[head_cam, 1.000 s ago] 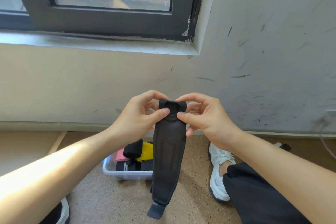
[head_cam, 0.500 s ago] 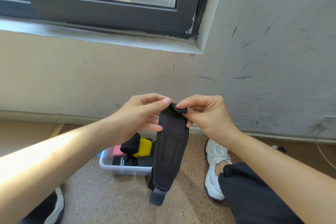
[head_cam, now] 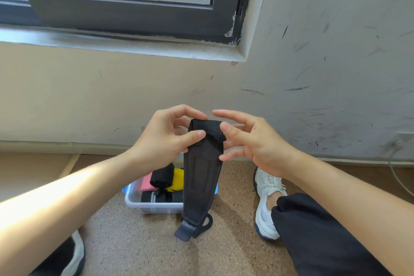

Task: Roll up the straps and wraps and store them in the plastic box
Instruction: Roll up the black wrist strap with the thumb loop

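A long black padded wrap [head_cam: 201, 177] hangs in front of me, its top end folded over into the start of a roll. My left hand [head_cam: 165, 139] pinches that folded top between thumb and fingers. My right hand [head_cam: 246, 139] touches the roll's right edge with thumb and lower fingers while its upper fingers are spread. The wrap's lower end carries a grey tab [head_cam: 184, 232] and a small loop. Behind it on the floor stands a clear plastic box [head_cam: 154, 207] holding pink [head_cam: 145, 182], black [head_cam: 161, 178] and yellow [head_cam: 177, 180] rolls.
The speckled brown floor [head_cam: 139, 248] lies below. My right shoe [head_cam: 266, 199] and dark trouser leg are at the right, my left shoe [head_cam: 74, 257] at the lower left. A scuffed wall and a dark-framed window [head_cam: 134, 15] rise ahead. A cable [head_cam: 396, 172] hangs at far right.
The wrap's top end has been turned over into a thicker fold. My right hand's upper fingers have lifted off and spread, while my left hand keeps its pinch.
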Tool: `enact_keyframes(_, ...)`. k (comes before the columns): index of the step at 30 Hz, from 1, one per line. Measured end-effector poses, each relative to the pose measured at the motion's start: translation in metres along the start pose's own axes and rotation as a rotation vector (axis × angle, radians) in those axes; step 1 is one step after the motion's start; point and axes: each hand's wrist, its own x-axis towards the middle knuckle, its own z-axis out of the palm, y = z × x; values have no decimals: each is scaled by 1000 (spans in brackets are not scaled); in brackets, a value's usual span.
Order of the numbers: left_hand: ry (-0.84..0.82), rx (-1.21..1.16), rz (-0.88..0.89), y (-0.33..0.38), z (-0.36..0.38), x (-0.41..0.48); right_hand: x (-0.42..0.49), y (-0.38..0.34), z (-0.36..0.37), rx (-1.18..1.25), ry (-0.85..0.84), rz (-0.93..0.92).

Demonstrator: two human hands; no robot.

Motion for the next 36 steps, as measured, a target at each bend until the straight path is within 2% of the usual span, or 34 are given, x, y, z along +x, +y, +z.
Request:
enact_keyframes(3, 6, 87, 118, -2, 1, -4, -1, 3, 3, -13, -9, 10)
enact_keyframes(5, -4, 107, 130, 0, 2, -5, -1, 5, 4, -5, 26, -15)
enact_keyframes(7, -37, 81, 61, 4, 2, -5, 0, 7, 4, -1, 69, -63)
enact_keyframes(11, -198, -42, -216, 9, 0, -7, 3, 10, 6, -62, 155, -159)
enact_keyframes(13, -236, -115, -283, 10, 0, -7, 4, 12, 7, -89, 189, -205)
enact_keyframes(21, -233, -302, -394, 15, 0, -5, 7, 15, 8, -155, 186, -319)
enact_keyframes(28, -253, -476, -435, 18, 1, -6, 8, 18, 4, -295, 192, -501)
enact_keyframes(31, -185, -507, -410, 15, 2, -6, 8, 16, 2, -369, 175, -487)
enact_keyframes(36, -69, -338, -345, 7, 1, -6, 2, 10, 1, -305, 54, -273)
